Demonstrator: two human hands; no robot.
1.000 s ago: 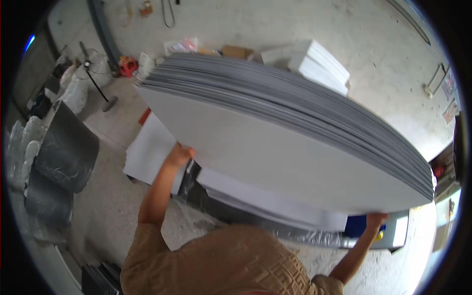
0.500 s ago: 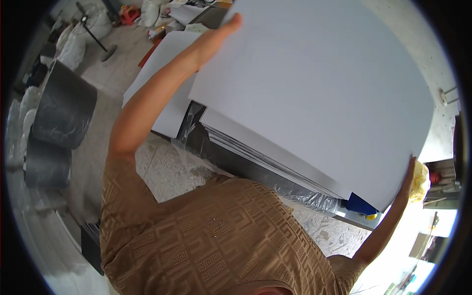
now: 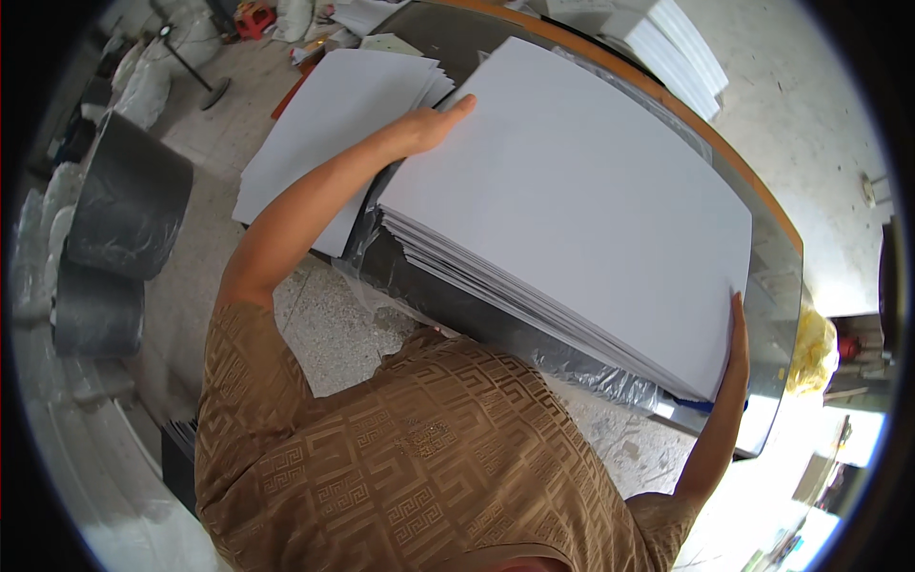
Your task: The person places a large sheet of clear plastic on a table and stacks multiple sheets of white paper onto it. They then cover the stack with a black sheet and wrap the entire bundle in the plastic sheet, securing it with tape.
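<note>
Bracing a big stack of white sheets (image 3: 572, 200) from two sides, both hands in contact. Clock directions run from that stack's middle. It lies flat on the desk (image 3: 777, 286), top sheet smooth, whole pile skewed in view.

Left hand (image 3: 434, 129) at 10 o'clock, on the stack's edge, one digit stretched over the top sheet; other fingers hidden, can't tell how far open or whether it grips. Right hand (image 3: 740, 338) at 4 o'clock, fingers straight and together, laid flat along the edge, not closed around anything.

Progress, judged from how things lie: pile is down on the desk, top looks tidy. Not finished: layers at 7 o'clock step in and out, so not flush there; hands not yet clear of it. A smaller stack of white sheets (image 3: 329, 133) sits at 10 o'clock beyond the left hand, its far corner fanned. Nothing shows whether it's done with.

Containers: yellow bag (image 3: 815, 353) at 4 o'clock past the desk, contents can't tell. White sack (image 3: 293, 19) near 10 o'clock, contents unclear, beside a red stool (image 3: 254, 19). Clear plastic film (image 3: 610, 383) at 6 o'clock along the desk's near edge, loose and crumpled. Blue thing (image 3: 701, 405) at 5 o'clock pokes out from under the corner, mostly hidden.
</note>
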